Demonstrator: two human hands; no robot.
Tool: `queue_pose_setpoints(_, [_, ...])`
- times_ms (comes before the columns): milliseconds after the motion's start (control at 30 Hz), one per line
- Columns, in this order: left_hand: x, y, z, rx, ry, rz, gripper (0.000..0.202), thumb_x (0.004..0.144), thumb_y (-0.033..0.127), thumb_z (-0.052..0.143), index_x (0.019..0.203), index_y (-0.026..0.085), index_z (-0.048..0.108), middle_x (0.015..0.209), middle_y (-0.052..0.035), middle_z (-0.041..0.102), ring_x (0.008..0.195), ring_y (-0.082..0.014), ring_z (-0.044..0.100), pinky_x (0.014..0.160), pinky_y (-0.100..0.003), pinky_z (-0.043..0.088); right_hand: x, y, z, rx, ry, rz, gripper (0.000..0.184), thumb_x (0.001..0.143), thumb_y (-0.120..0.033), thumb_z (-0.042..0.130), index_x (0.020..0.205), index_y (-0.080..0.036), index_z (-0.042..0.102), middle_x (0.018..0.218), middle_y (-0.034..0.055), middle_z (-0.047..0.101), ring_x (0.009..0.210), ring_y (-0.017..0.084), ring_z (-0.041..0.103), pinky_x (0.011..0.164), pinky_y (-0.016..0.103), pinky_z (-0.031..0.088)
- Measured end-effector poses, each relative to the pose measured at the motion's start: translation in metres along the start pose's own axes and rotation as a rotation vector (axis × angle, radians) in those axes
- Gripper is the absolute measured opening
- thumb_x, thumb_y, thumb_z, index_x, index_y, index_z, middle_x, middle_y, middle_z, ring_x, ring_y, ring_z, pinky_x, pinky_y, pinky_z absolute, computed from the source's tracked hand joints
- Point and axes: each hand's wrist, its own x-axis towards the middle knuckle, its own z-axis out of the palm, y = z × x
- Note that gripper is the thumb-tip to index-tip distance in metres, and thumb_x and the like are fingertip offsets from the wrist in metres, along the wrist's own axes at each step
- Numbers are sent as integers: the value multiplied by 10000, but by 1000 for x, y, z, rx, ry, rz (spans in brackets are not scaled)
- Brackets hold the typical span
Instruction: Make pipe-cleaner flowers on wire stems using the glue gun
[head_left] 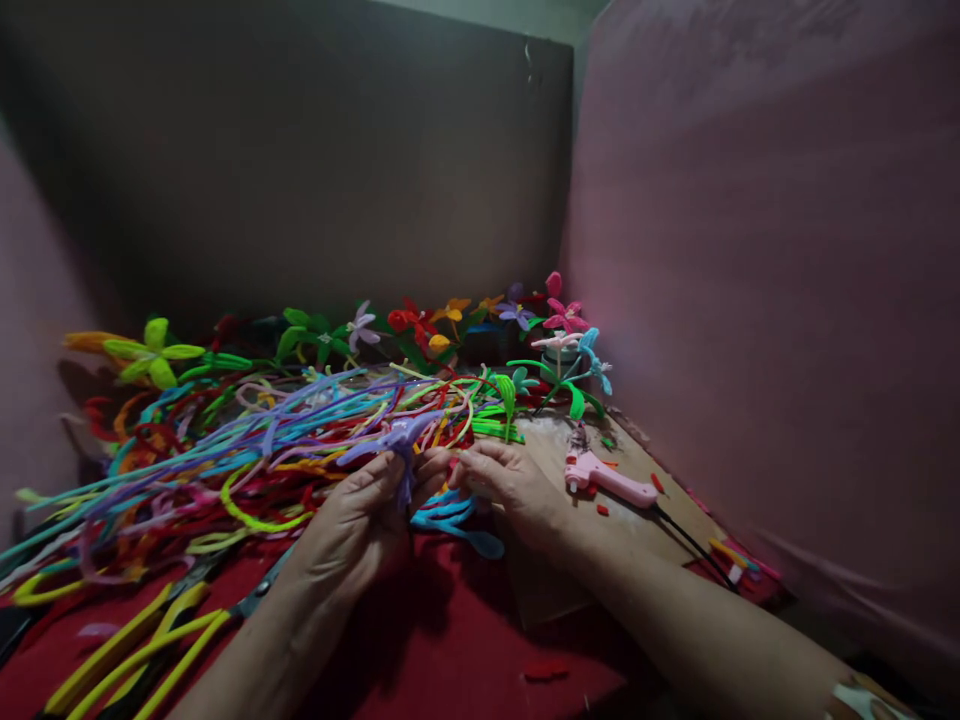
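A light purple pipe-cleaner flower (405,437) is pinched between the thumb and fingers of my left hand (364,510), its petals spreading up and to the left. Close beside it, on the right, my right hand (510,485) is closed in a pinch; whatever its fingertips hold is too small or hidden to tell. Blue looped pipe cleaners (457,520) lie on the red tablecloth (450,640) just under my hands. Behind and left of the flower spreads a large tangled heap of loose pipe cleaners (300,420) in many colours.
A pink glue gun (615,482) rests on a cardboard sheet (540,580) at right, its black cord trailing toward the edge. Yellow-handled pliers (127,640) and yellow-handled scissors (202,625) lie front left. Finished flowers (412,318) line the back by the grey panel (300,170). A pink wall (765,250) bounds the right.
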Motion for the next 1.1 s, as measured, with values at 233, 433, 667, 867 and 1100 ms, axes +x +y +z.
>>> queue_pose_setpoints(233, [-4,1,7,10,17,-21,210,803,29,484,762,93,680,757,-117,719,732,-201,695,742,-315,566,-1,-5,-4,126,76,113,197,654,-323,698,703,-140,643,644,6,615,517,91,511,481,215,349])
queue_pose_setpoints(433, [-4,2,4,4,47,-34,211,824,59,469,783,111,669,740,-99,723,707,-191,696,690,-302,579,-3,-10,-3,102,74,85,189,636,-302,723,693,-127,680,644,18,622,559,103,529,522,228,387])
queue_pose_setpoints(667, [-5,7,2,91,30,7,113,762,50,561,731,104,655,738,-99,716,654,-193,693,618,-277,579,-6,-12,1,34,56,15,145,661,-285,701,673,-140,705,618,14,616,553,95,515,513,218,379])
queue_pose_setpoints(867, [-3,10,2,118,141,21,123,776,34,535,744,95,636,650,-73,676,548,-157,668,461,-206,542,-6,-13,-6,-3,92,-41,168,695,-306,681,715,-142,713,645,31,648,517,93,506,486,228,360])
queue_pose_setpoints(1100, [-7,-4,5,193,45,-51,41,733,82,619,708,76,651,609,-74,668,482,-136,629,421,-194,514,-10,-12,12,62,60,-48,141,651,-284,723,636,-148,690,594,3,623,519,85,502,513,228,380])
